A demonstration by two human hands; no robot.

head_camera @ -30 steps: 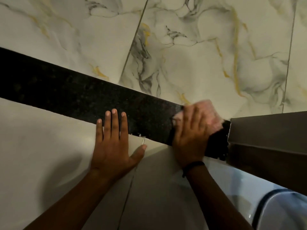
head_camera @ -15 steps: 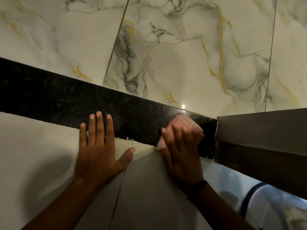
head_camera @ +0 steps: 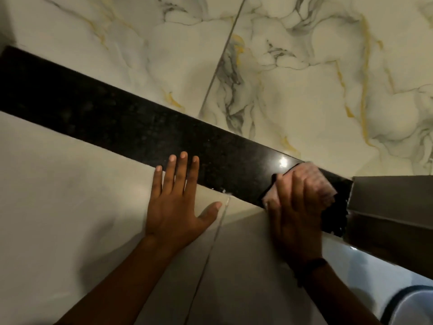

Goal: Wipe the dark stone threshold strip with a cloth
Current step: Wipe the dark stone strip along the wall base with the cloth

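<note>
The dark stone threshold strip (head_camera: 131, 127) runs diagonally from the upper left down to the right, between two tiled floors. My right hand (head_camera: 295, 214) presses a pinkish cloth (head_camera: 311, 181) flat onto the strip near its right end, and the fingers cover most of the cloth. My left hand (head_camera: 178, 202) lies flat with spread fingers on the plain pale tile, its fingertips reaching onto the strip's near edge. A light glints on the strip just left of the cloth.
A grey door frame or door edge (head_camera: 393, 207) blocks the strip's right end, close to the cloth. Marbled white and gold tiles (head_camera: 304, 78) lie beyond the strip, plain beige tiles (head_camera: 70, 219) on my side. A white rounded object (head_camera: 412, 306) shows at the bottom right.
My right hand slid the cloth down across the strip toward the near edge, then back up along it. The view shifted; my left hand stays planted.
</note>
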